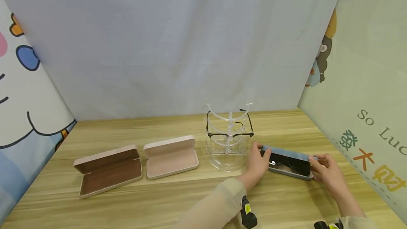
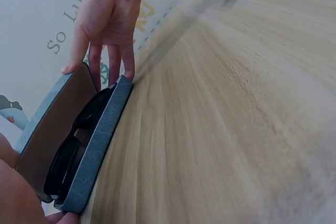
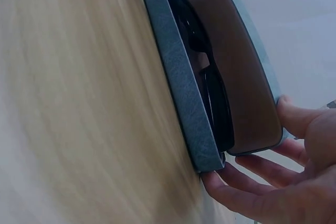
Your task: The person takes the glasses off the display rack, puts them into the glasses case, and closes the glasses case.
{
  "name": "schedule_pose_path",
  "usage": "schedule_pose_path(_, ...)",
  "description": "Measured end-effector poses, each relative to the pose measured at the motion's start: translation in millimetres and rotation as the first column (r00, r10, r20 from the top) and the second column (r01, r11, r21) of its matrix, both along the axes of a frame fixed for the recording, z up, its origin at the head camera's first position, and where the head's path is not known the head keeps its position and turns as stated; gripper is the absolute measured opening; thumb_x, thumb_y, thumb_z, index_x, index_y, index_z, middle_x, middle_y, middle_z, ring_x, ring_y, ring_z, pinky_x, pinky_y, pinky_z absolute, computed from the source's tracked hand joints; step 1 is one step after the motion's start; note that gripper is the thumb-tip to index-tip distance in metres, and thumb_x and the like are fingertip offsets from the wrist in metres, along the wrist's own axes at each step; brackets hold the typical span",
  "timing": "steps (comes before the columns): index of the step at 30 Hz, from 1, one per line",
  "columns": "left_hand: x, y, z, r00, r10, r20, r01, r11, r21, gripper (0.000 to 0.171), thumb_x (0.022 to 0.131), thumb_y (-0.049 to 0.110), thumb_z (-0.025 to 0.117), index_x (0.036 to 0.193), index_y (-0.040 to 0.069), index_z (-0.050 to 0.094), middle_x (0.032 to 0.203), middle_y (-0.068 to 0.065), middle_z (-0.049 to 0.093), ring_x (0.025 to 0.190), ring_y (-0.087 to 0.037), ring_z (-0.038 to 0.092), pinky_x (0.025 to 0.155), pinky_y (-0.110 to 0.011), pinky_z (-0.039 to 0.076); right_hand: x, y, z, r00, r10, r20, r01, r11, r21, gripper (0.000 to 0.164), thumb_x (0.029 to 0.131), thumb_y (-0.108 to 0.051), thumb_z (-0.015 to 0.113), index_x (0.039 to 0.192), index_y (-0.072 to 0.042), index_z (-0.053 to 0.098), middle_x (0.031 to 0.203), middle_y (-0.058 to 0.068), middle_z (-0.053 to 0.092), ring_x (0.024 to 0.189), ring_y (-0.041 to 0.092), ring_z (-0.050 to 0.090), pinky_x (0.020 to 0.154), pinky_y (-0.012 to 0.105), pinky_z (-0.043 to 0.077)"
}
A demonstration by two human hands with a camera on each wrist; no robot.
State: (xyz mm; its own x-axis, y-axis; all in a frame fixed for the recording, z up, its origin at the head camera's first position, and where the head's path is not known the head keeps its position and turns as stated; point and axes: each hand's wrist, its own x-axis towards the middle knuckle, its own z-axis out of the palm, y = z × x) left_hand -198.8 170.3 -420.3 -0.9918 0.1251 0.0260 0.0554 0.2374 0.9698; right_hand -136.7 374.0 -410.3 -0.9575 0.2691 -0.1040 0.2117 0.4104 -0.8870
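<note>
A blue-grey glasses case point(image 1: 290, 176) lies on the table at the right, its lid raised partway. Inside it, dark sunglasses point(image 3: 218, 108) rest folded against the brown lining. My left hand point(image 1: 258, 161) grips the left end of the case, thumb on the lid's edge. At the opposite end, my right hand point(image 1: 329, 174) holds the case, with its thumb on the lid and fingers at the lower shell point(image 3: 184, 77). The left wrist view shows the same sunglasses point(image 2: 65, 161) between the lid and the front wall, with the left hand partly cut off by the frame.
Left of my left hand stands a clear display stand point(image 1: 229, 167) bearing black-framed glasses point(image 1: 230, 136) and a clear-framed pair point(image 1: 227, 151) lower down. An opened pale pink case point(image 1: 171, 162) and an opened brown-lined case point(image 1: 111, 176) lie further left. Printed cloth walls enclose the table.
</note>
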Motion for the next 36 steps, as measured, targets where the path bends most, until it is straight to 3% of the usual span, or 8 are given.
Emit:
schedule_pose_path(6, -0.5, -3, -3.9, 0.999, 0.032, -0.036, -0.031, 0.999, 0.037, 0.036, 0.085, 0.021, 0.063, 0.115, 0.005, 0.051, 0.113, -0.009, 0.060, 0.109, -0.024, 0.054, 0.091, -0.034, 0.045, 7.2, -5, 2.5, 1.000, 0.021, -0.017, -0.021, 1.000, 0.022, 0.057, 0.094, -0.036, 0.046, 0.123, 0.010, 0.029, 0.131, 0.033, 0.031, 0.077, -0.018, 0.044, 0.071, 0.022, 0.052)
schedule_pose_path(10, -0.8, -6, -6.0, 0.996, 0.042, -0.076, -0.042, 0.999, 0.007, 0.027, 0.081, 0.018, 0.068, 0.103, 0.007, 0.058, 0.104, -0.006, 0.063, 0.102, -0.021, 0.057, 0.086, -0.029, 0.046, 10.1, -3, 1.7, 0.999, 0.037, -0.024, -0.036, 0.998, 0.045, 0.057, 0.093, -0.035, 0.048, 0.123, 0.011, 0.031, 0.133, 0.035, 0.029, 0.078, -0.018, 0.044, 0.071, 0.020, 0.052)
schedule_pose_path(12, -0.1, -8, -8.9, 0.994, 0.034, -0.101, -0.036, 0.999, -0.009, 0.024, 0.079, 0.015, 0.069, 0.099, 0.006, 0.059, 0.100, -0.007, 0.063, 0.098, -0.021, 0.058, 0.082, -0.027, 0.047, 11.6, -1, -0.5, 0.998, 0.054, -0.021, -0.054, 0.999, 0.005, 0.057, 0.092, -0.031, 0.051, 0.123, 0.012, 0.030, 0.136, 0.036, 0.024, 0.078, -0.015, 0.048, 0.073, 0.021, 0.053)
schedule_pose_path(19, 3.2, -12, -15.2, 0.984, -0.026, -0.175, 0.010, 0.995, -0.095, 0.028, 0.077, 0.007, 0.069, 0.103, 0.002, 0.058, 0.099, -0.009, 0.063, 0.091, -0.019, 0.060, 0.077, -0.022, 0.048, 16.0, 2, -7.4, 0.996, 0.080, -0.048, -0.085, 0.991, -0.108, 0.056, 0.087, -0.019, 0.061, 0.121, 0.013, 0.031, 0.137, 0.034, 0.017, 0.080, -0.007, 0.057, 0.076, 0.024, 0.053)
schedule_pose_path(25, 6.3, -14, -11.0, 0.987, -0.049, -0.151, 0.032, 0.993, -0.112, 0.028, 0.078, 0.005, 0.069, 0.104, 0.000, 0.059, 0.098, -0.010, 0.064, 0.092, -0.018, 0.060, 0.077, -0.022, 0.049, 19.6, 0, -8.4, 0.998, 0.065, 0.004, -0.064, 0.994, -0.084, 0.061, 0.086, -0.021, 0.063, 0.125, 0.013, 0.030, 0.139, 0.035, 0.019, 0.080, -0.012, 0.054, 0.077, 0.025, 0.053)
schedule_pose_path(30, 6.7, -17, -11.0, 0.985, -0.073, -0.158, 0.052, 0.989, -0.135, 0.029, 0.078, 0.006, 0.068, 0.105, -0.003, 0.062, 0.098, -0.011, 0.065, 0.090, -0.018, 0.061, 0.076, -0.021, 0.049, 21.7, -2, -4.1, 0.996, 0.063, 0.056, -0.063, 0.998, 0.002, 0.065, 0.085, -0.026, 0.063, 0.127, 0.011, 0.030, 0.139, 0.035, 0.021, 0.078, -0.016, 0.051, 0.076, 0.024, 0.053)
schedule_pose_path(33, 6.3, -19, -10.7, 0.977, -0.093, -0.190, 0.059, 0.982, -0.177, 0.032, 0.077, 0.008, 0.070, 0.106, -0.003, 0.064, 0.100, -0.012, 0.066, 0.092, -0.018, 0.061, 0.078, -0.021, 0.049, 21.4, -3, 0.3, 0.995, 0.051, 0.087, -0.064, 0.986, 0.153, 0.066, 0.085, -0.033, 0.063, 0.126, 0.009, 0.035, 0.137, 0.035, 0.026, 0.093, 0.009, 0.063, 0.077, 0.030, 0.053)
schedule_pose_path(36, 5.6, -20, -10.7, 0.974, -0.106, -0.199, 0.070, 0.982, -0.178, 0.034, 0.076, 0.008, 0.070, 0.107, -0.004, 0.064, 0.099, -0.012, 0.066, 0.091, -0.018, 0.062, 0.076, -0.020, 0.049, 20.1, -4, 3.3, 0.994, 0.038, 0.107, -0.067, 0.957, 0.282, 0.068, 0.084, -0.041, 0.062, 0.126, 0.007, 0.038, 0.136, 0.034, 0.030, 0.112, 0.038, 0.052, 0.081, 0.038, 0.051)
